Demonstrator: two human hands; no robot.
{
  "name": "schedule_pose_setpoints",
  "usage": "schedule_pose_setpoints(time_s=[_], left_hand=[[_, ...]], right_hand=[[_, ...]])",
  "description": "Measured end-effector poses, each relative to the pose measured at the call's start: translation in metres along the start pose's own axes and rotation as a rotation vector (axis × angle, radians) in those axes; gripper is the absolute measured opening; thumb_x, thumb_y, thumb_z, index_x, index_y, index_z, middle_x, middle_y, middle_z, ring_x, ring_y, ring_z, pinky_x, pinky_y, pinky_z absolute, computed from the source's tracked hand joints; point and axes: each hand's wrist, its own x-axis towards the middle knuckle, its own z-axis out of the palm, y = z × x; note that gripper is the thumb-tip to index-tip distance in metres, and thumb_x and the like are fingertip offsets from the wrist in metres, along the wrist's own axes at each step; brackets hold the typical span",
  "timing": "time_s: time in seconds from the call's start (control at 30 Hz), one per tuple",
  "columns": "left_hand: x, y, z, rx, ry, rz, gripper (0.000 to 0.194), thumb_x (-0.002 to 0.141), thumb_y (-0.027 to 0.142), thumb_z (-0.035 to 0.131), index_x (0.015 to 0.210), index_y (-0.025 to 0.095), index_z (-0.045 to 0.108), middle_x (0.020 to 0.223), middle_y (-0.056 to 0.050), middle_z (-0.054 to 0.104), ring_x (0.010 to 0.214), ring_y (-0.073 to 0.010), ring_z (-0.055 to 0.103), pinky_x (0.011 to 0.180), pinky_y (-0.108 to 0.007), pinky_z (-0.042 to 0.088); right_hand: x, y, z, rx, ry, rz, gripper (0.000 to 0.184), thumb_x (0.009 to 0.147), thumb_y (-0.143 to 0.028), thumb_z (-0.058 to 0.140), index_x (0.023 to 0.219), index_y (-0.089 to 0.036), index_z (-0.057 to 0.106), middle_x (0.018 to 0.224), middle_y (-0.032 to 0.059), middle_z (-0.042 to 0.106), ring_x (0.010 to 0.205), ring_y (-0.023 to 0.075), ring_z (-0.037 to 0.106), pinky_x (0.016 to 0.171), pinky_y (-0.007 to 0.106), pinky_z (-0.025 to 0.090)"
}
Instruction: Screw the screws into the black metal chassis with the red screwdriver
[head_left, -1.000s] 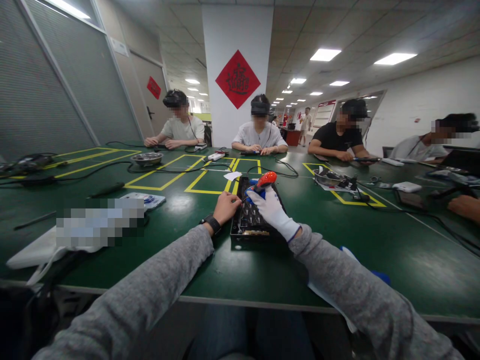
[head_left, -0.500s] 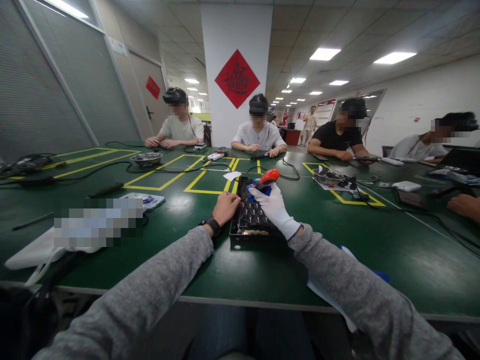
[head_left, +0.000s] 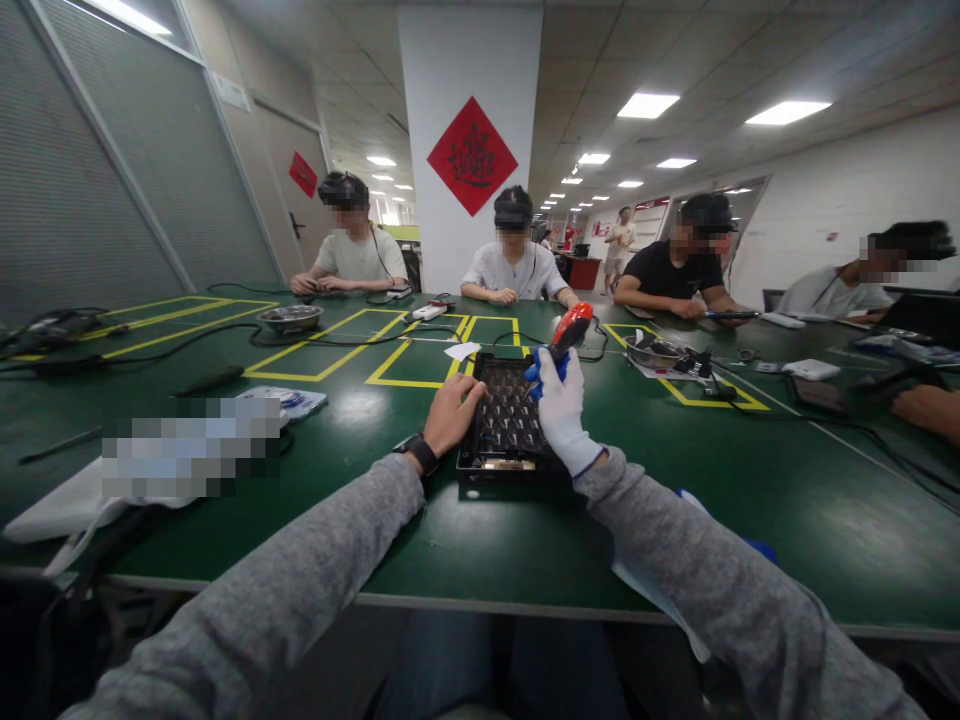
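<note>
A shallow black case [head_left: 510, 465] lies on the green table in front of me, with rows of small shiny pieces inside. My bare left hand [head_left: 451, 412] is at its left side, fingers bent over the rim. In a white glove with blue fingertips, my right hand [head_left: 562, 405] is closed round a screwdriver [head_left: 571, 325] with a red and black handle. The handle points up and away to the right, above the case's right side. My fingers hide the screwdriver's shaft and tip.
A white scrap of paper [head_left: 462, 351] lies just beyond the case. Metal bowls [head_left: 291, 319], cables and a white power bank-like block [head_left: 429, 312] sit farther off. At left is a white packet [head_left: 60, 500]; a blue-and-white glove [head_left: 637, 575] is under my right forearm. Several co-workers sit opposite.
My right hand has moved right with the screwdriver, away from my left hand, and the handle has tilted more upright. More of the case's inside now shows. My left hand stays at the rim.
</note>
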Motion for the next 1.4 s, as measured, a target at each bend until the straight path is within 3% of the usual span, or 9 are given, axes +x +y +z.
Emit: schedule_pose_setpoints(time_s=[0.13,0.23,0.33,0.7,1.4], left_hand=[[-0.008,0.022,-0.009,-0.193,-0.235,0.06,0.051,0.091,0.043,0.026,0.074,0.014,0.065,0.067,-0.002,0.052,0.066,-0.0132,0.049,0.067,-0.025,0.038],[-0.014,0.031,-0.013,-0.295,-0.365,0.062,0.058,0.09,0.046,0.023,0.074,0.013,0.068,0.056,-0.001,0.045,0.056,-0.0116,0.043,0.058,-0.024,0.034],[-0.016,0.036,-0.015,-0.337,-0.418,0.069,0.063,0.09,0.048,0.02,0.076,0.013,0.071,0.054,-0.002,0.043,0.055,-0.0115,0.041,0.057,-0.025,0.033],[-0.014,0.037,-0.013,-0.388,-0.469,0.08,0.069,0.09,0.051,0.017,0.074,0.013,0.073,0.054,-0.004,0.051,0.054,-0.0116,0.04,0.059,-0.026,0.034],[-0.014,0.034,-0.011,-0.366,-0.529,0.062,0.072,0.089,0.055,0.016,0.073,0.014,0.074,0.058,-0.005,0.058,0.053,-0.0112,0.042,0.062,-0.026,0.037]], right_hand=[[0.004,0.0,-0.004,-0.036,0.123,0.033,0.033,0.077,-0.052,0.047,0.078,-0.019,0.051,0.056,-0.0055,0.045,0.048,0.0072,0.041,0.049,0.02,0.036],[0.004,0.004,-0.003,-0.014,0.106,0.063,0.034,0.077,-0.052,0.047,0.077,-0.019,0.053,0.054,-0.0059,0.043,0.047,0.007,0.039,0.048,0.02,0.035],[0.003,0.006,-0.002,-0.011,0.064,0.066,0.035,0.078,-0.052,0.046,0.078,-0.019,0.054,0.054,-0.0058,0.044,0.048,0.0073,0.039,0.048,0.02,0.035],[-0.004,0.005,-0.003,-0.093,-0.058,-0.02,0.032,0.078,-0.052,0.047,0.073,-0.021,0.047,0.054,-0.0064,0.044,0.049,0.0082,0.041,0.049,0.02,0.035],[-0.006,0.003,-0.002,-0.037,-0.099,0.015,0.03,0.077,-0.05,0.049,0.075,-0.021,0.05,0.054,-0.0062,0.044,0.048,0.0081,0.043,0.047,0.02,0.035]])
